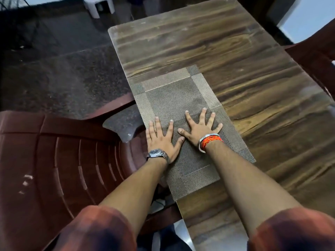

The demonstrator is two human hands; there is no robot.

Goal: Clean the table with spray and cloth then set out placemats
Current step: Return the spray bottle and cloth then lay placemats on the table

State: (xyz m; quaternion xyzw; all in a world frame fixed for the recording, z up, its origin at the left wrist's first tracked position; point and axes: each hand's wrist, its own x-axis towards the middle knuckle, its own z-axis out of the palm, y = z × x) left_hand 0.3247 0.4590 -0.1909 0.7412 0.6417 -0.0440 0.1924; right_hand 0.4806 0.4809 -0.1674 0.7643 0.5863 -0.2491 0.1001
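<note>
A grey-brown woven placemat [174, 95] lies flat along the left edge of the wooden table [253, 87]. My left hand [161, 140], with a watch on the wrist, presses flat on the mat's left side with fingers spread. My right hand [199, 126], with a metal bangle and red thread at the wrist, presses flat on the mat's middle, fingers spread wide. Both palms rest side by side, thumbs nearly touching. No spray bottle or cloth is in view.
A dark red plastic chair [59, 160] stands against the table's left edge, right under my left arm. Another red chair [313, 57] is at the table's right side. A white plastic stool [99, 6] stands on the speckled floor beyond.
</note>
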